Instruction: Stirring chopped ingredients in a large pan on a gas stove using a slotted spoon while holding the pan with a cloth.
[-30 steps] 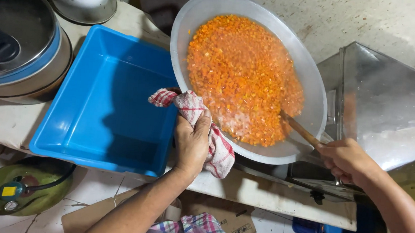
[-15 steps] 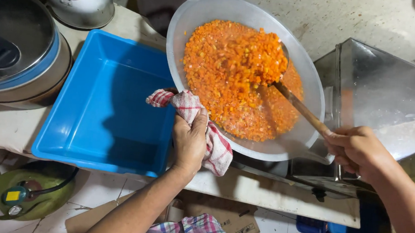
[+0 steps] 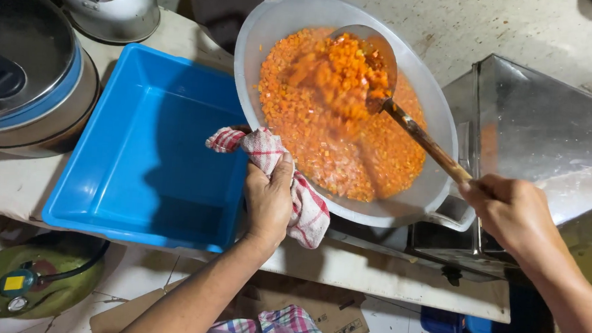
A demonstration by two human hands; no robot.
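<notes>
Over the tilted wok (image 3: 261, 56), right hand (image 3: 510, 211) grips a ladle (image 3: 375, 69) heaped with orange dice.

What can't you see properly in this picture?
- Head view: the wok's near handle, wrapped in the checked cloth under the left hand.
- The scoop of orange food is blurred by motion.
- The right hand covers the ladle handle's end.
- The kettle and cooker pot are cut off by the edges.
</notes>
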